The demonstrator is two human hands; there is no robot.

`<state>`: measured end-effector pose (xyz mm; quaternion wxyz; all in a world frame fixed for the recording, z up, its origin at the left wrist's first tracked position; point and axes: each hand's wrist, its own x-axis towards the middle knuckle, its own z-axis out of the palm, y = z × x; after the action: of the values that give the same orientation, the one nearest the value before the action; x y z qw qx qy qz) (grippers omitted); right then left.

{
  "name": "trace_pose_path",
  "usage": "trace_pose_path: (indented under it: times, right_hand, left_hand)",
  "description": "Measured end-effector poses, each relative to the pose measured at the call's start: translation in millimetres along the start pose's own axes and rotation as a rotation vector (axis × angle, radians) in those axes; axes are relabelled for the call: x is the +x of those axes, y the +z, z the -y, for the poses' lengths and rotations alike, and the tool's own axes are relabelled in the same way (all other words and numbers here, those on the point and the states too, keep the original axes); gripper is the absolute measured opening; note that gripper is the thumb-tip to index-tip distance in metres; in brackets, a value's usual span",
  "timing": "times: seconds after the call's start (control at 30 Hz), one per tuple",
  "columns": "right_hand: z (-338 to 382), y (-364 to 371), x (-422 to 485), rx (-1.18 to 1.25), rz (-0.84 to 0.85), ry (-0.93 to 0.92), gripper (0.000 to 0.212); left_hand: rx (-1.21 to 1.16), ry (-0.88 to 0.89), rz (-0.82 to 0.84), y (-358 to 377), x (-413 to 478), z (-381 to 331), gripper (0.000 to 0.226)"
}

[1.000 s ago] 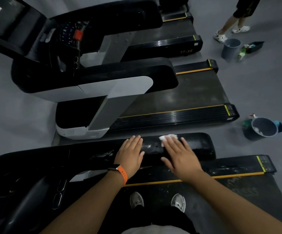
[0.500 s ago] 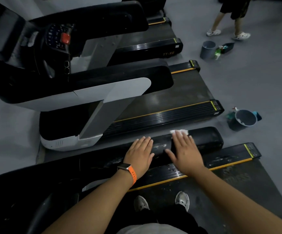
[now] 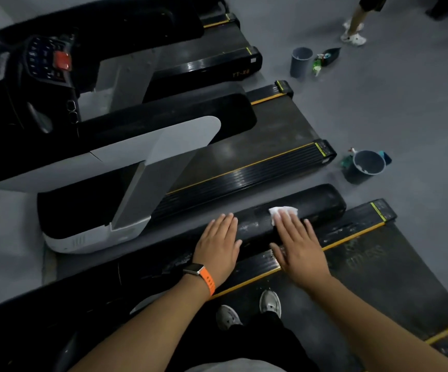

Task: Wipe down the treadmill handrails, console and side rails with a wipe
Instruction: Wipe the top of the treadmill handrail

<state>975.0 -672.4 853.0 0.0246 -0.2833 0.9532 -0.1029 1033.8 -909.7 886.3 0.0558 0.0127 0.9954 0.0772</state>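
A long black handrail (image 3: 322,202) of the treadmill I stand on runs from lower left to its rounded end at the right. My right hand (image 3: 298,244) lies flat on it, fingers spread, pressing a white wipe (image 3: 284,212) under the fingertips. My left hand (image 3: 219,244), with an orange watch strap at the wrist, rests flat on the same rail just left of the right hand and holds nothing. Below the rail lies the black side rail (image 3: 351,232) with a yellow stripe, smeared with pale streaks.
A neighbouring treadmill (image 3: 164,146) with a white upright and black console stands close on the left. A grey bucket (image 3: 369,163) with a spray bottle sits on the floor beyond the rail's end. Another bucket (image 3: 301,61) and a person's legs (image 3: 357,20) are farther back.
My right hand has slid the wipe along the handrail toward its rounded end. My left hand has followed along the rail, still flat.
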Motion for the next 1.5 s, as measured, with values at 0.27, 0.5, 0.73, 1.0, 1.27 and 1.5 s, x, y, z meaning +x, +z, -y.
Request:
trace_pose_path:
  times: [0.27, 0.5, 0.73, 1.0, 1.27, 1.5]
  right_hand:
    - [-6, 8, -5, -0.064, 0.017, -0.136, 0.073]
    - [-2, 3, 7, -0.009, 0.034, -0.080, 0.078]
    - [11, -14, 44, 0.040, 0.096, -0.035, 0.078]
    - [-20, -27, 47, 0.003, 0.088, 0.003, 0.070]
    - [-13, -32, 56, 0.001, 0.181, -0.233, 0.073]
    - [15, -31, 60, 0.018, 0.249, -0.299, 0.086]
  left_hand:
    - [0.016, 0.002, -0.060, 6, 0, 0, 0.059]
    - [0.013, -0.027, -0.017, 3, -1, -2, 0.060]
    - [-0.008, -0.051, 0.012, -4, -2, -5, 0.060]
    - [-0.012, -0.097, 0.019, -11, -3, -12, 0.060]
    - [-0.022, -0.171, 0.008, -9, -2, -23, 0.059]
    - [0.000, -0.192, 0.000, -10, -5, -22, 0.060]
